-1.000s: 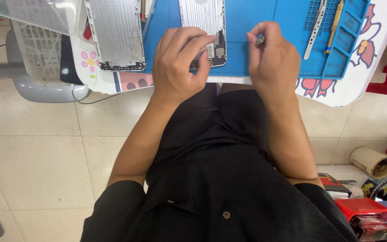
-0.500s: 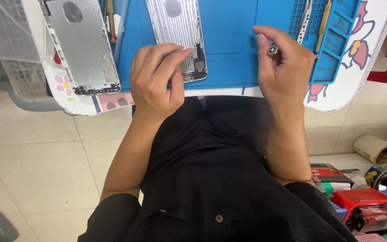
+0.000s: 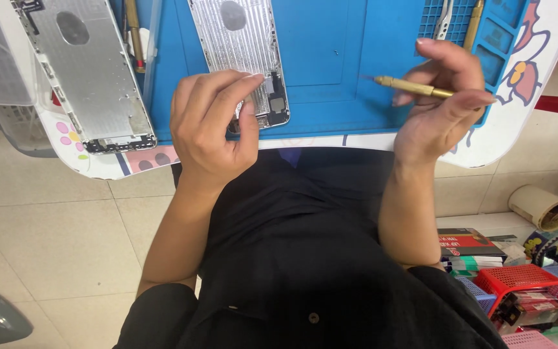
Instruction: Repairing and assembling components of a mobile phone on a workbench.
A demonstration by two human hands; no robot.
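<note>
A silver phone back housing [image 3: 240, 52] lies on a blue work mat [image 3: 343, 58]. My left hand [image 3: 211, 123] rests on its near end, fingers curled and fingertips pinching at the housing's lower edge. My right hand [image 3: 440, 103] is lifted over the mat's right side and grips a slim gold screwdriver [image 3: 411, 86], its tip pointing left, clear of the housing. A second silver housing [image 3: 82, 71] lies to the left on the white tabletop.
The mat's right part has a grid tray [image 3: 460, 19] with tweezers and a gold tool. A white basket [image 3: 8, 58] stands far left. On the floor at right are red and blue baskets [image 3: 518, 284], boxes and a tape roll [image 3: 537, 205].
My right hand has swung away to the right and lifted the screwdriver off the housing. The view has shifted, and my left hand stays at the housing's near end.
</note>
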